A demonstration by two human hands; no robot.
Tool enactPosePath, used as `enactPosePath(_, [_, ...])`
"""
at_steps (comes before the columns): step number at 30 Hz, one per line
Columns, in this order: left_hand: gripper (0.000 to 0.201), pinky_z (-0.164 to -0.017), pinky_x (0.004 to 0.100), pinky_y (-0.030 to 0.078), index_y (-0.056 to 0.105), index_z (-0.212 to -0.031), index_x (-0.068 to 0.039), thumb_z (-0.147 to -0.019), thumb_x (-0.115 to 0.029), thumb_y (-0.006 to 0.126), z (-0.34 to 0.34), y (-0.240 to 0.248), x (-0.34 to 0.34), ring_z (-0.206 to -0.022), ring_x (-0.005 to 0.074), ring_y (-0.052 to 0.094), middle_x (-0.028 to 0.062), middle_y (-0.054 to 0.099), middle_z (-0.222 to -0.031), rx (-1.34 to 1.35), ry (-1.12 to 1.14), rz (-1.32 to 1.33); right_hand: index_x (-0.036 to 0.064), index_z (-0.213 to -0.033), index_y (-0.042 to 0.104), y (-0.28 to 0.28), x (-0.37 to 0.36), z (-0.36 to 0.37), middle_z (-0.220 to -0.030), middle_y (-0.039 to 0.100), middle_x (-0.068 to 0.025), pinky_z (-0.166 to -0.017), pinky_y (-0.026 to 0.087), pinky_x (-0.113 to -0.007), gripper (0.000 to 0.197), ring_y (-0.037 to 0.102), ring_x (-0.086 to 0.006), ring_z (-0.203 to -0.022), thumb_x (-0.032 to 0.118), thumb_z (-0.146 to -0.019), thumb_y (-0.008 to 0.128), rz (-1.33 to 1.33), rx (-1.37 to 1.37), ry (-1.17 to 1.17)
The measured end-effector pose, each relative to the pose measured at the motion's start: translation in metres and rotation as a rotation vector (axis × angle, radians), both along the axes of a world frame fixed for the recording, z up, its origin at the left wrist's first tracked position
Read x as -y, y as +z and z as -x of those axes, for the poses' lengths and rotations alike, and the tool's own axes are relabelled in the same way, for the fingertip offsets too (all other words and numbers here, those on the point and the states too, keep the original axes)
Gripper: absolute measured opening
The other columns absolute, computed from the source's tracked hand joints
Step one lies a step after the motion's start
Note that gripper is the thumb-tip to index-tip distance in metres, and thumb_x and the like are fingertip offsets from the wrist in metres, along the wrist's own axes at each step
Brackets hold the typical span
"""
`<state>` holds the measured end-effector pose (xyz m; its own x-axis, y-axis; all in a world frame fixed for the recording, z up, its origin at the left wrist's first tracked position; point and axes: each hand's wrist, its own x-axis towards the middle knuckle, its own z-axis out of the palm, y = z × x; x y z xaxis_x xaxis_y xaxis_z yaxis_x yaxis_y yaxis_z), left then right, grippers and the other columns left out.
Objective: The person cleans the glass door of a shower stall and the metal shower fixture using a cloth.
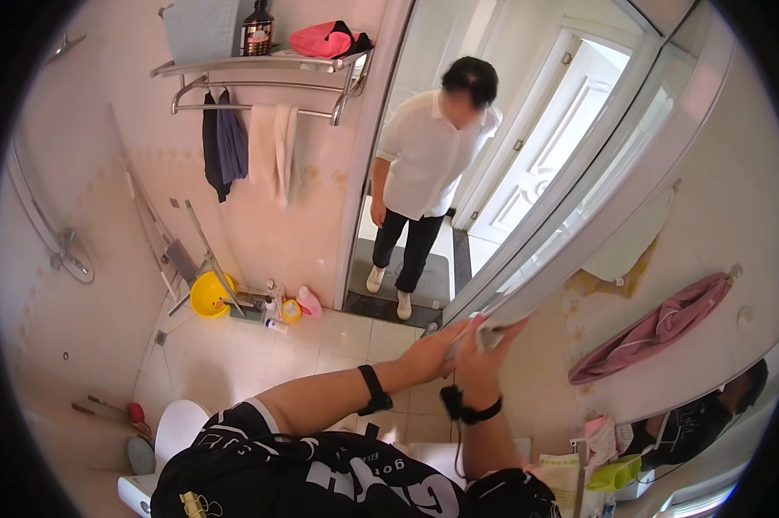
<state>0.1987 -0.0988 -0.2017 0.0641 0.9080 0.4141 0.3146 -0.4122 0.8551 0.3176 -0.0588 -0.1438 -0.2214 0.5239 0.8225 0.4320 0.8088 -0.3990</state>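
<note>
Hands meet at about four o'clock from the picture's middle, both forearms reaching up from the lower edge, each with a black wristband. The right hand [478,358] is clenched on a pale cloth [491,332] pressed to the door frame [571,203]; the left hand [433,350] lies open just beside it, touching the frame's lower end. At twelve o'clock a person in a white shirt [428,155] stands in the doorway. A pink towel [657,328] hangs at three o'clock.

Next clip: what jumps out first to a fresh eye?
Both hands, the left hand and right hand, meet at centre, the right pressing a pale cloth against the door frame. Beyond, a person in a white shirt stands in the doorway; a yellow basin sits lower left.
</note>
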Motion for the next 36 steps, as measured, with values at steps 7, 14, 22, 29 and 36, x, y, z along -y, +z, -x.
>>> enactPosePath(7, [0.075, -0.086, 0.0422, 0.051, 0.027, -0.154, -0.013, -0.09, -0.019, 0.065, 0.017, -0.015, 0.0, -0.099, 0.0388, 0.064, 0.0229, 0.064, -0.112, -0.106, 0.105, 0.011, 0.0083, -0.152, 0.037, 0.306, -0.034, 0.032, -0.158, 0.022, -0.0293, -0.118, 0.025, -0.05, 0.068, 0.025, -0.0505, -0.144, 0.017, -0.089, 0.059, -0.717, 0.106, -0.106])
enactPosePath(14, [0.07, -0.092, 0.0426, 0.051, 0.034, -0.151, -0.009, -0.088, -0.015, 0.063, -0.001, -0.013, -0.003, -0.105, 0.0422, 0.063, 0.0251, 0.057, -0.13, 0.041, 0.019, 0.101, -0.0028, -0.145, 0.043, 0.401, -0.041, 0.014, -0.15, 0.039, -0.0281, -0.118, 0.025, -0.049, 0.053, 0.034, -0.0428, -0.141, 0.012, -0.095, 0.052, -1.192, 0.45, -0.586])
enactPosePath(22, [0.065, -0.076, 0.044, 0.054, 0.039, -0.145, -0.009, -0.087, -0.019, 0.066, 0.01, 0.008, 0.009, -0.085, 0.0375, 0.069, 0.0241, 0.067, -0.105, 0.02, 0.185, 0.202, -0.0042, -0.142, 0.045, 0.164, -0.01, 0.035, -0.153, 0.031, -0.0272, -0.114, 0.029, -0.061, 0.068, 0.026, -0.0601, -0.137, 0.012, -0.078, 0.065, -0.577, 0.444, -0.287])
enactPosePath(29, [0.064, -0.077, 0.0442, 0.053, 0.04, -0.145, -0.01, -0.087, -0.019, 0.066, 0.008, -0.021, 0.004, -0.087, 0.038, 0.067, 0.024, 0.066, -0.101, -0.099, 0.274, -0.111, 0.0083, -0.142, 0.051, 0.125, -0.011, 0.002, -0.153, 0.036, -0.0152, -0.111, 0.032, -0.062, 0.065, 0.035, -0.0511, -0.135, 0.011, -0.077, 0.059, -0.664, 0.577, -0.254])
enactPosePath(36, [0.064, -0.08, 0.0448, 0.053, 0.041, -0.145, -0.011, -0.086, -0.02, 0.064, -0.001, -0.033, -0.007, -0.092, 0.0382, 0.067, 0.024, 0.066, -0.108, 0.009, 0.238, 0.098, 0.0074, -0.146, 0.045, 0.321, -0.056, 0.023, -0.152, 0.041, -0.0188, -0.113, 0.03, -0.059, 0.057, 0.038, -0.0411, -0.141, 0.026, -0.093, 0.058, -1.091, 0.497, -0.629])
